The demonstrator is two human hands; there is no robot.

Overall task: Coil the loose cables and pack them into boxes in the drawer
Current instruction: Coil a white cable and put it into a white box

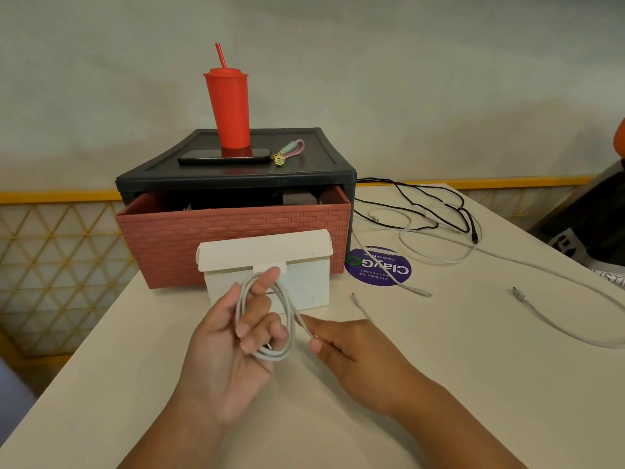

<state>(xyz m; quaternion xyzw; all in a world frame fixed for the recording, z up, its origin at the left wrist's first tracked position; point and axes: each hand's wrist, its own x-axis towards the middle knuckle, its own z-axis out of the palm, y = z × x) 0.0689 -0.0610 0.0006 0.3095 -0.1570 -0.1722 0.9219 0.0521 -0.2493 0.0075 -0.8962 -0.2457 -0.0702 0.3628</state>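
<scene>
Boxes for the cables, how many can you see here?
1: a white box, lid flap up, stands on the table just in front of the pulled-out drawer. Dark shapes inside the drawer may be more boxes; I cannot tell.

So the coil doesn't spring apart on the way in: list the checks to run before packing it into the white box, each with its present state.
1. The coil looped over fingers of the left hand: ok.
2. The tail wound in: not ok; the right hand pinches it, and its plug end lies on the table.
3. The lid of the white box up: ok.
4. Room inside the box: cannot tell.
5. The drawer pulled open: ok.
</scene>
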